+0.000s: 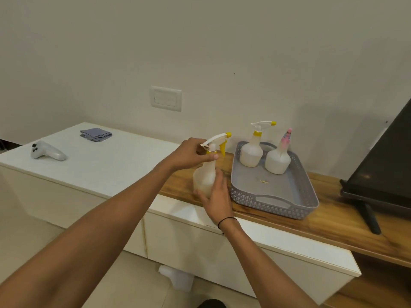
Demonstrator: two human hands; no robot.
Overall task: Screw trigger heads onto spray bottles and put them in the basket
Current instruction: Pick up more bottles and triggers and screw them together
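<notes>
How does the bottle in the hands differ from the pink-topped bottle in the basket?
The held bottle has a yellow-and-white trigger head; the pink-topped bottle has a pink head. The held one sits outside the grey basket, gripped by the left hand and right hand; the other stands free inside. Both are translucent white and upright.

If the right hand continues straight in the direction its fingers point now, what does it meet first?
The right hand already holds the spray bottle low on its body, fingers pointing up and away. Beyond the bottle that line probably leads to the wall; the grey basket sits just to its right, though depth is unclear.
</notes>
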